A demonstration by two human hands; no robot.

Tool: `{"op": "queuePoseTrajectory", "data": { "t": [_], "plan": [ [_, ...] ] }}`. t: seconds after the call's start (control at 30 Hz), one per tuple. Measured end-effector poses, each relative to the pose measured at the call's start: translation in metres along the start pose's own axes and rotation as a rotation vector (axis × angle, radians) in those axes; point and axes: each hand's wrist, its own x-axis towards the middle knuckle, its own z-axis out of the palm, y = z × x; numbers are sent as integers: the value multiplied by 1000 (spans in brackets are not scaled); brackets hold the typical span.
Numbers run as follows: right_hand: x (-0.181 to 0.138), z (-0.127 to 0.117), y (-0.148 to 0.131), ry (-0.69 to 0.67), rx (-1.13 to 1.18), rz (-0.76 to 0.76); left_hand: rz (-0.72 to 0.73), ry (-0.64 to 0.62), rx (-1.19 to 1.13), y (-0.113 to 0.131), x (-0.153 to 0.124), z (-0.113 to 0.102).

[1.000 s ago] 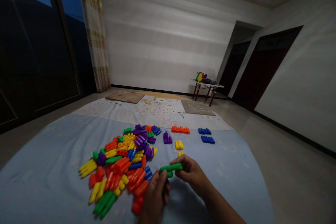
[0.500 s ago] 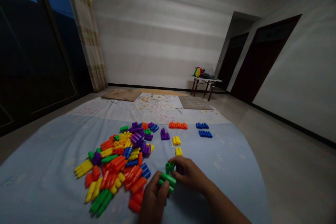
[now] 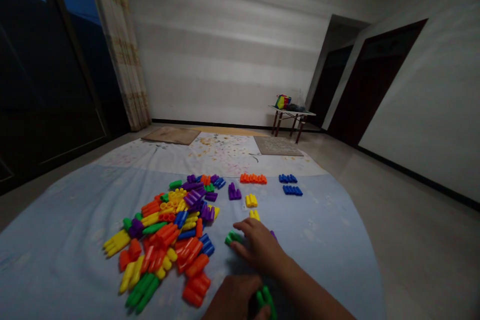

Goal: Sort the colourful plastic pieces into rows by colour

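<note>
In the head view, the right hand (image 3: 258, 247) reaches forward over the pale blue sheet (image 3: 67, 220) spread on the floor, palm down, its fingertips pressed onto a small green block (image 3: 231, 237) that lies on the sheet just right of the big pile; the fingers are loosely curled over the block rather than spread. The left hand (image 3: 234, 300) sits low at the bottom edge, close to the body, closed around a green block piece (image 3: 265, 301) whose tubes stick up between thumb and fingers; part of that hand is cut off by the frame. A mixed pile of blocks (image 3: 168, 230) in orange, yellow, purple, blue and green covers the sheet to the left of both hands. Beyond the right hand lie sorted groups, each apart from the others: a yellow block (image 3: 254, 215) just ahead of the fingers, a second yellow group (image 3: 251, 200) farther on, a purple group (image 3: 234, 192), an orange row (image 3: 253, 178), and two blue rows (image 3: 290, 185) off to the right. A sliver of purple (image 3: 272, 234) shows right beside the right hand's far edge. Farther back a patterned cloth (image 3: 225, 152) adjoins the sheet, and a small table (image 3: 291, 119) stands against the far wall with a colourful bag (image 3: 283, 102) on it.
</note>
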Motion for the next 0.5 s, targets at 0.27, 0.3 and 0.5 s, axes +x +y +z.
{"op": "queuePoseTrajectory", "data": {
  "t": [0.27, 0.3, 0.5],
  "plan": [
    [16, -4, 4, -90, -106, -72, -26, 4, 18, -7, 0, 6],
    [15, -8, 10, -52, -84, -92, -17, 5, 11, -7, 0, 6],
    [7, -41, 59, 95, -105, -68, -15, 17, 17, -5, 0, 5]
  ]
}}
